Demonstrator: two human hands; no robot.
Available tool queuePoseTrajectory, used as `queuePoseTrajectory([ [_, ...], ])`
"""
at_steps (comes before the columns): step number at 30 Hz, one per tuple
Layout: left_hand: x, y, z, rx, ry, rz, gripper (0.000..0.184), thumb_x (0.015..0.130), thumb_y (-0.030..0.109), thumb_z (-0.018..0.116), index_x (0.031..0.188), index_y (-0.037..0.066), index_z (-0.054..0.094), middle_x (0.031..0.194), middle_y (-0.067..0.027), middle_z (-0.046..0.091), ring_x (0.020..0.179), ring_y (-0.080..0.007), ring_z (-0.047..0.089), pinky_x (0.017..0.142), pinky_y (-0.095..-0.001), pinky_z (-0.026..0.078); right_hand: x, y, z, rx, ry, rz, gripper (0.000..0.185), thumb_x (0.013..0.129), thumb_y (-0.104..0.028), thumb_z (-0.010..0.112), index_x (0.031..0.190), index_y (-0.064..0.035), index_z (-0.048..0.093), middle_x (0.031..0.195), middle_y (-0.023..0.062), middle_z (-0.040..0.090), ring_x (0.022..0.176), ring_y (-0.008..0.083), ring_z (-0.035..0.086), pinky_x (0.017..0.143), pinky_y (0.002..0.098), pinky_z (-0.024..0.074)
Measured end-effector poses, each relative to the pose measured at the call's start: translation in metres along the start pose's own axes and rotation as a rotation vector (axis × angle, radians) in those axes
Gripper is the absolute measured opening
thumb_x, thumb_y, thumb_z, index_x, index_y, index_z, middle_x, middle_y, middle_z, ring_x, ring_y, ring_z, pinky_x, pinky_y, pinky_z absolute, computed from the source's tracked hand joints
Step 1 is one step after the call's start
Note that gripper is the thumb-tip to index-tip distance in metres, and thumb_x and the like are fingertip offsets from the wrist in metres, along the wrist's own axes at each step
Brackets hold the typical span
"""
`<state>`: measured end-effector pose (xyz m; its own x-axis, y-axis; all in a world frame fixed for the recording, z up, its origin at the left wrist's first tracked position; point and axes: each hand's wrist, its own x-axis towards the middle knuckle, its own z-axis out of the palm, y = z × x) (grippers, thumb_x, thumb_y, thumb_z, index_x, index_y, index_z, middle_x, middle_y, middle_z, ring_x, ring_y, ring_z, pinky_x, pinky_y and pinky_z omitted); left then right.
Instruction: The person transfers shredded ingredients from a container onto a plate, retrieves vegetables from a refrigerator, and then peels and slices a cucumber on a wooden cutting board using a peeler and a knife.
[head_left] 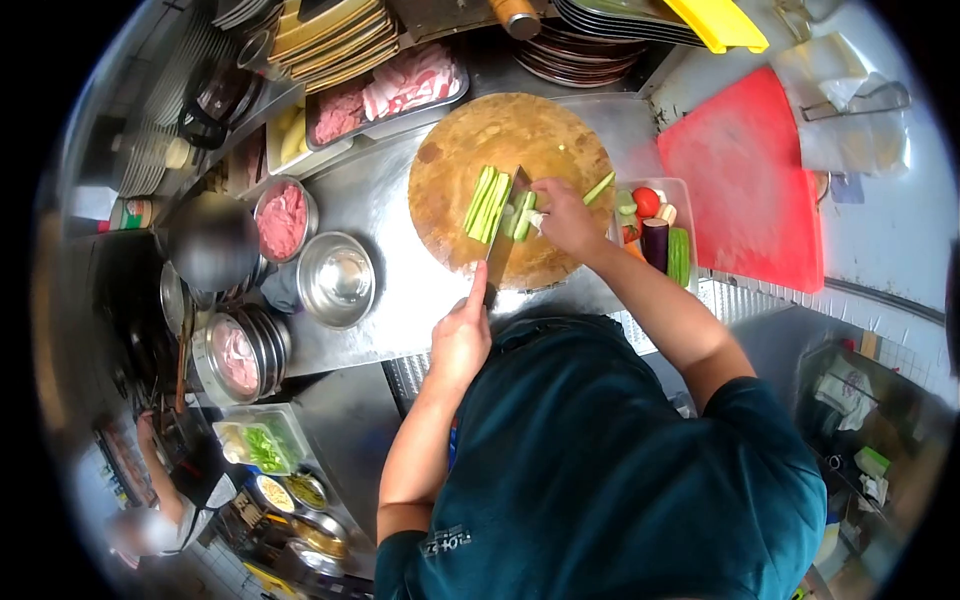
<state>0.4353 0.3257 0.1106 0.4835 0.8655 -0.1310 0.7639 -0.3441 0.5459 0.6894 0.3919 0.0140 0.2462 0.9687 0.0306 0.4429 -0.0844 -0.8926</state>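
My left hand is closed round the handle of a cleaver, its index finger stretched along the tool. The blade stands on a round wooden chopping board, between two groups of green strips. Left of the blade lie several long cucumber-like strips side by side. Just right of it, shorter green pieces rest against the fingertips of my right hand, which is curled over them. Something small and whitish shows at those fingers. A single green strip sticks out beyond that hand.
A plastic tub of tomatoes, eggplant and other vegetables sits right of the board, beside a red cutting board. To the left are an empty steel bowl and a bowl of raw meat. Another person is at lower left.
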Motion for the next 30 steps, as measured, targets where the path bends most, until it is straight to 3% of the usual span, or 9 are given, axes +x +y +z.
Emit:
queuePoseTrajectory([
  [3, -0.001, 0.000, 0.001, -0.050, -0.003, -0.041, 0.077, 0.090, -0.002, 0.057, 0.161, 0.014, 0.032, 0.087, -0.0231, 0.069, 0.074, -0.0416, 0.069, 0.070, -0.0514, 0.056, -0.008, 0.005, 0.007, -0.034, -0.013, 0.058, 0.031, 0.085, 0.003, 0.072, 0.114, -0.0017, 0.063, 0.099, 0.0115, 0.066, 0.087, 0.0233, 0.068, 0.075, 0.0328, 0.0583],
  [6, 0.000, 0.002, -0.006, -0.133, -0.015, -0.087, 0.078, 0.091, -0.001, 0.058, 0.162, 0.015, 0.029, 0.089, -0.0237, 0.069, 0.079, -0.0428, 0.069, 0.072, -0.0516, 0.055, -0.012, -0.006, 0.011, 0.120, 0.019, 0.293, 0.025, 0.083, -0.003, 0.075, 0.106, -0.0014, 0.066, 0.097, 0.0133, 0.069, 0.091, 0.0259, 0.068, 0.079, 0.0352, 0.0561],
  [9, 0.001, 0.000, -0.012, -0.198, -0.022, -0.092, 0.079, 0.091, 0.000, 0.059, 0.162, 0.016, 0.027, 0.091, -0.0238, 0.070, 0.082, -0.0437, 0.068, 0.074, -0.0515, 0.055, -0.012, 0.014, 0.021, 0.091, 0.044, 0.270, 0.021, 0.085, -0.005, 0.075, 0.104, -0.0019, 0.068, 0.090, 0.0123, 0.071, 0.083, 0.0245, 0.070, 0.077, 0.0351, 0.0566],
  [12, 0.001, -0.004, -0.015, -0.205, -0.028, -0.076, 0.079, 0.092, 0.000, 0.059, 0.162, 0.016, 0.027, 0.093, -0.0240, 0.070, 0.084, -0.0439, 0.069, 0.076, -0.0515, 0.055, -0.008, 0.022, 0.025, 0.107, 0.008, 0.379, 0.020, 0.085, -0.005, 0.074, 0.103, -0.0014, 0.069, 0.088, 0.0124, 0.073, 0.081, 0.0240, 0.072, 0.074, 0.0355, 0.0571],
  [18, 0.002, -0.008, -0.021, -0.208, -0.066, -0.083, 0.079, 0.092, 0.001, 0.060, 0.162, 0.017, 0.028, 0.095, -0.0245, 0.070, 0.086, -0.0438, 0.069, 0.078, -0.0514, 0.055, -0.005, 0.009, 0.020, 0.143, -0.017, 0.451, 0.022, 0.084, -0.008, 0.077, 0.103, 0.0005, 0.070, 0.088, 0.0130, 0.074, 0.079, 0.0236, 0.073, 0.071, 0.0347, 0.0571],
  [30, 0.017, -0.016, -0.033, -0.170, -0.166, -0.080, 0.080, 0.092, 0.001, 0.060, 0.163, 0.018, 0.026, 0.091, -0.0258, 0.070, 0.084, -0.0451, 0.069, 0.077, -0.0528, 0.054, 0.002, 0.000, 0.018, -0.108, -0.034, 0.426, 0.022, 0.082, -0.017, 0.080, 0.096, -0.0030, 0.072, 0.088, 0.0143, 0.074, 0.084, 0.0292, 0.072, 0.076, 0.0383, 0.0562],
])
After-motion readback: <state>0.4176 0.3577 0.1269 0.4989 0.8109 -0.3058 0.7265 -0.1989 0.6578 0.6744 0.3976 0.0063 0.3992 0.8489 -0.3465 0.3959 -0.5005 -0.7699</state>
